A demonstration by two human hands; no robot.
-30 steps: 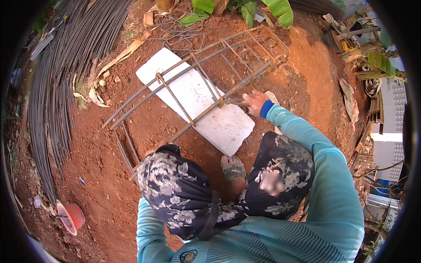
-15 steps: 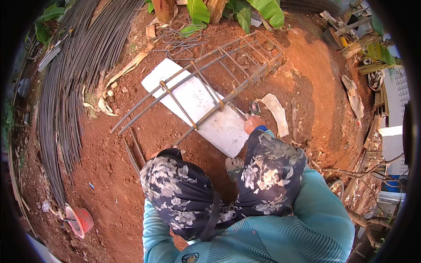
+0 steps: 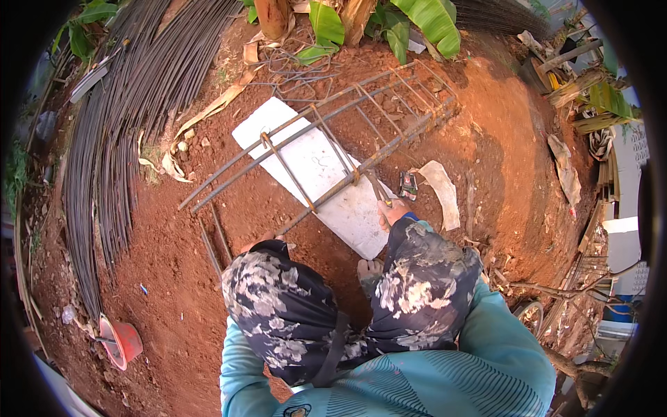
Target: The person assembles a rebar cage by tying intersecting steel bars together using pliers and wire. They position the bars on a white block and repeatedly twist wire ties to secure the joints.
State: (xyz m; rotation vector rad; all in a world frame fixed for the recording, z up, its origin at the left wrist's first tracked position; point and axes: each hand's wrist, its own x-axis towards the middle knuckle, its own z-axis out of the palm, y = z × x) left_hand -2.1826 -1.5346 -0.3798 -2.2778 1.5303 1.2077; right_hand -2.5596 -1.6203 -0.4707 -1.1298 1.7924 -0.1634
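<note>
Swung inward since the earlier frame, the right hand (image 3: 394,212) is closed around pincers (image 3: 379,188), their tip at the steel cage (image 3: 389,149) lying over a white board (image 3: 349,217). The grip of the left hand (image 3: 258,244), mostly behind the knee (image 3: 267,278), cannot be told. A hard pull could make the pincers slip or skew the cage.
</note>
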